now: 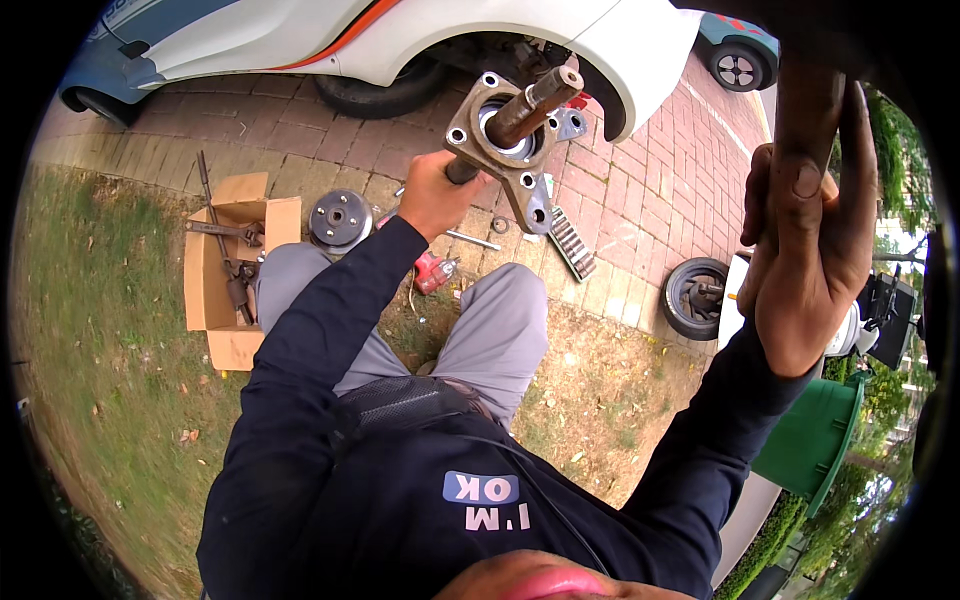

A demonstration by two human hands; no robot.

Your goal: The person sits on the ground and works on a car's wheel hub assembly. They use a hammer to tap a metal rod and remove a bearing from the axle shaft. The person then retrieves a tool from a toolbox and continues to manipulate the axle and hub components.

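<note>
My left hand (440, 197) is closed around the lower part of a rusty axle shaft (535, 105). The shaft passes through a metal mounting flange (480, 118) with several bolt holes and a pale ring at its centre. Both are held up in front of the white car. Raised at the right, close to the camera, is my right hand (810, 230). Some of its fingers are stretched upward, others are bent, and no held object shows. The upper fingertips fade into dark shadow.
An open cardboard box (225, 265) holds rusty parts. Near my knees are a brake drum (340, 218), a red power tool (432, 272) and a socket set (572, 245). A wheel (695, 300) lies on the paving at right. The white car (480, 35) stands ahead; a green bin (812, 435) is at right.
</note>
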